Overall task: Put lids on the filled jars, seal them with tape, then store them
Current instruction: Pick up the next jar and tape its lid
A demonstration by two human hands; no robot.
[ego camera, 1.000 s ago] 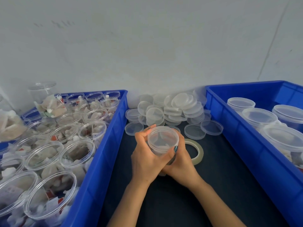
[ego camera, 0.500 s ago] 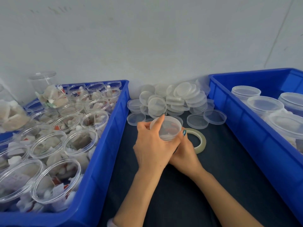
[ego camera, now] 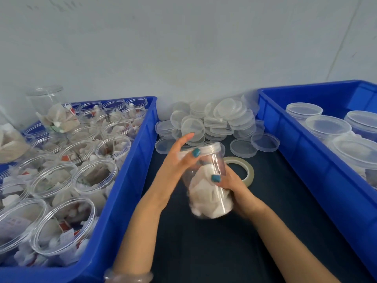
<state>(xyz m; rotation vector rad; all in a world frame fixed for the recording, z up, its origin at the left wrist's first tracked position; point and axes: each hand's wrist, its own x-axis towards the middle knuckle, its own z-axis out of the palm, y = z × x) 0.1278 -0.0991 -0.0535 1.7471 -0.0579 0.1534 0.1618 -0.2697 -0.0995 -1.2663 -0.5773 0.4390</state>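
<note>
A clear plastic jar [ego camera: 208, 190] filled with white packets is tilted over the dark mat, its lid [ego camera: 204, 150] on top. My right hand [ego camera: 232, 184] grips the jar's body from the right, thumb across its front. My left hand [ego camera: 175, 164] lies against the lid's left rim with the thumb on the lid edge and the fingers stretched upward. A roll of clear tape [ego camera: 242, 170] lies flat on the mat just behind the jar.
A blue crate [ego camera: 126, 180] on the left holds several open filled jars. A blue crate [ego camera: 306, 160] on the right holds lidded jars. A heap of loose clear lids [ego camera: 216, 123] sits against the white wall. The dark mat [ego camera: 224, 252] runs between the crates.
The jar has been tipped from upright to leaning, showing its side and contents. My left hand has slid up to the lid rim, and my right hand now holds the jar's body.
</note>
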